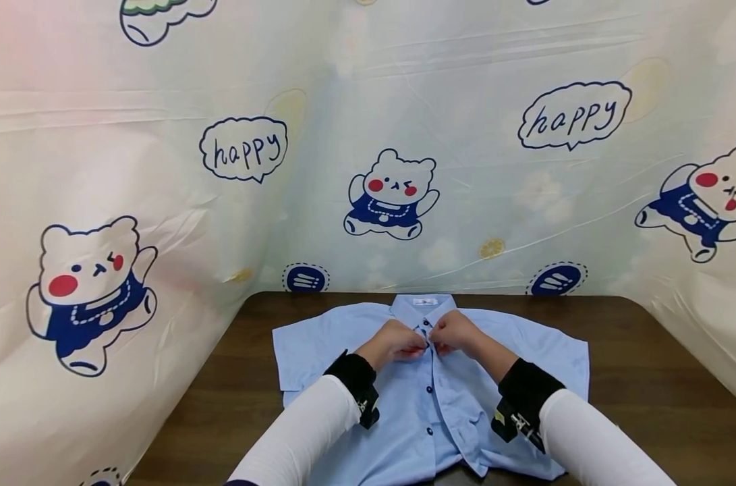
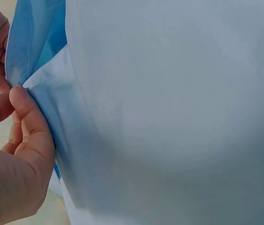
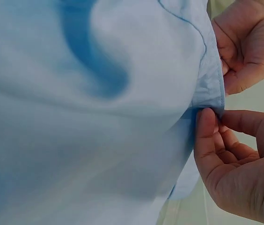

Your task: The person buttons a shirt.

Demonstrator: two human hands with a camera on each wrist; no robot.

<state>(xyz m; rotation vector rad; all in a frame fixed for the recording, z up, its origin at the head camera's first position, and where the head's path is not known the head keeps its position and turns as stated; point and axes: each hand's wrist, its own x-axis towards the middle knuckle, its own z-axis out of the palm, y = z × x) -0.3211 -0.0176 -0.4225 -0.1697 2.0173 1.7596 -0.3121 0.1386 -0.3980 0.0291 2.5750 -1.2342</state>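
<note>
A light blue short-sleeved shirt point(image 1: 398, 405) lies spread front up, its collar point(image 1: 411, 310) at the far edge of the table. Both hands meet at the front placket just below the collar. My left hand point(image 1: 400, 340) pinches the placket edge between thumb and finger, seen close in the left wrist view. Opposite it, my right hand point(image 1: 455, 333) pinches the other front edge point(image 3: 214, 93). One dark button point(image 1: 426, 322) shows above the fingers, and others point(image 1: 430, 389) run down below them. Whatever sits between the fingertips is hidden.
The shirt lies on a dark brown wooden table point(image 1: 222, 405). A pale curtain point(image 1: 465, 202) printed with bears and the word happy hangs behind and beside it. Below the hands, the right front panel's lower edge point(image 1: 465, 452) hangs loose and apart.
</note>
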